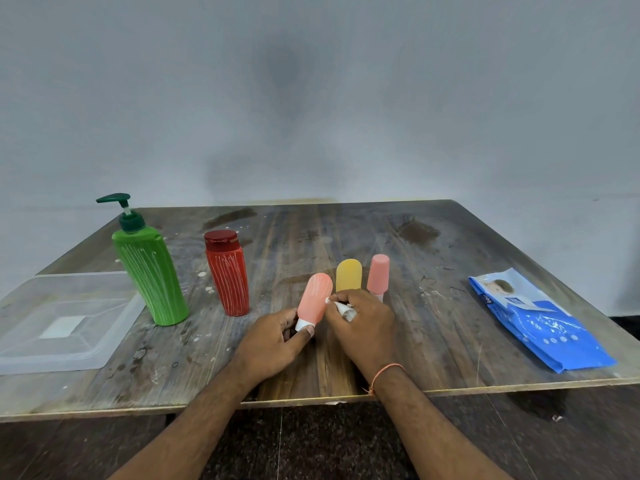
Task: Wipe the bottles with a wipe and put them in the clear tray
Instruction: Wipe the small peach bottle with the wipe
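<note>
My left hand (273,344) grips the white cap end of a small salmon-pink bottle (314,298), holding it tilted above the table. My right hand (363,323) pinches a bunched white wipe (343,309) against the bottle's right side. Behind my right hand stand a yellow bottle (348,274) and a pink bottle (378,273), both partly hidden. A red bottle (227,271) with white streaks stands left of centre. A green pump bottle (149,268), also streaked white, stands further left. The clear tray (104,344) lies at the table's left edge.
A blue pack of wipes (540,323) lies at the right side of the worn wooden table (311,223), near its front edge. A plain grey wall rises behind the table.
</note>
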Demonstrator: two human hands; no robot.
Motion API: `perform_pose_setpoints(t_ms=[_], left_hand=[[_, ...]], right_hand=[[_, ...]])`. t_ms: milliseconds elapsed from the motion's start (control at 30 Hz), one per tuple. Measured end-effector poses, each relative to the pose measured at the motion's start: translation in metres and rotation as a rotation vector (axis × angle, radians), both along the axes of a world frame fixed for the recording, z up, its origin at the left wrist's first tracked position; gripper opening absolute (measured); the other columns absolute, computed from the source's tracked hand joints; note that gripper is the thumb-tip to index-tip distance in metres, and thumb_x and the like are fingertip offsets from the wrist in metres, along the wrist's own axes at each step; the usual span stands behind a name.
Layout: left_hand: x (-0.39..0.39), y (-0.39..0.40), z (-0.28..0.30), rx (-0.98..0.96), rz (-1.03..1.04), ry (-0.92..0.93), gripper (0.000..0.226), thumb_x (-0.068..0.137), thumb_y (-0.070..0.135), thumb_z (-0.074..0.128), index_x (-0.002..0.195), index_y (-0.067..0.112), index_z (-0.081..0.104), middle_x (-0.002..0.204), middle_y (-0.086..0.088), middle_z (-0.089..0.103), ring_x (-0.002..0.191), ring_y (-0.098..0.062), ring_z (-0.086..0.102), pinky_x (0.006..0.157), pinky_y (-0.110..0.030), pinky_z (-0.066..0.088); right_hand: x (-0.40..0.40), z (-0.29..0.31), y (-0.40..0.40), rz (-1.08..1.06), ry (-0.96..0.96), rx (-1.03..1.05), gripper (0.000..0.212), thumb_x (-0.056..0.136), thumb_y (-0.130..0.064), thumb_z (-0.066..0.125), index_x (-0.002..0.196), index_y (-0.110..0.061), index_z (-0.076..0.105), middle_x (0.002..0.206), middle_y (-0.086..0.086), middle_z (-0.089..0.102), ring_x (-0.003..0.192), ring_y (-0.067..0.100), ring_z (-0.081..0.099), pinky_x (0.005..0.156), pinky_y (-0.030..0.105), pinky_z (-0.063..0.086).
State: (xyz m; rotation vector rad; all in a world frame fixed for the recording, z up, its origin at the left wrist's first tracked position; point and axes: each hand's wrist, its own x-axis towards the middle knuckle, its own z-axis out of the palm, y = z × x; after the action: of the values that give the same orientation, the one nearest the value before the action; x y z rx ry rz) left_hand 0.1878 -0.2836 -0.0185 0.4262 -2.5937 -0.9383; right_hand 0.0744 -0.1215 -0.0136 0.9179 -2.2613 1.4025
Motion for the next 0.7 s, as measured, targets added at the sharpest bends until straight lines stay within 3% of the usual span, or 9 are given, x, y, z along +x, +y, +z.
perform_pose_setpoints(t_ms=[333,533,700], left_hand=[[-0.0007,-0.0008,-0.0018,-0.021,-0.009,0.014,0.044,0.089,0.066,0.051,0.112,0.033,0.069,0.088,0.009,0.074,0.076,-0.013,0.066,0.070,-0.047,0.055],[-0.0006,-0.0006,-0.0020,-0.031,-0.004,0.008,0.029,0.097,0.053,0.059,0.115,0.033,0.069,0.086,0.011,0.073,0.074,-0.011,0.065,0.069,-0.045,0.056],[-0.0008,-0.0010,-0.0028,-0.028,-0.008,-0.001,0.048,0.089,0.067,0.050,0.116,0.032,0.069,0.088,0.010,0.074,0.076,-0.012,0.066,0.069,-0.047,0.056]], right_hand=[[0.0021,0.0008,0.0006,0.034,0.009,0.018,0.006,0.090,-0.030,0.079,0.095,-0.027,0.080,0.095,-0.019,0.075,0.086,0.003,0.067,0.075,0.026,0.059],[0.0009,0.0012,0.0005,0.048,0.055,-0.005,0.008,0.093,-0.027,0.079,0.101,-0.026,0.081,0.100,-0.017,0.077,0.092,0.003,0.066,0.080,0.020,0.056],[0.0032,0.0025,0.0018,0.044,0.042,0.027,0.007,0.089,-0.028,0.080,0.096,-0.026,0.081,0.095,-0.017,0.076,0.087,0.002,0.066,0.075,0.011,0.049]])
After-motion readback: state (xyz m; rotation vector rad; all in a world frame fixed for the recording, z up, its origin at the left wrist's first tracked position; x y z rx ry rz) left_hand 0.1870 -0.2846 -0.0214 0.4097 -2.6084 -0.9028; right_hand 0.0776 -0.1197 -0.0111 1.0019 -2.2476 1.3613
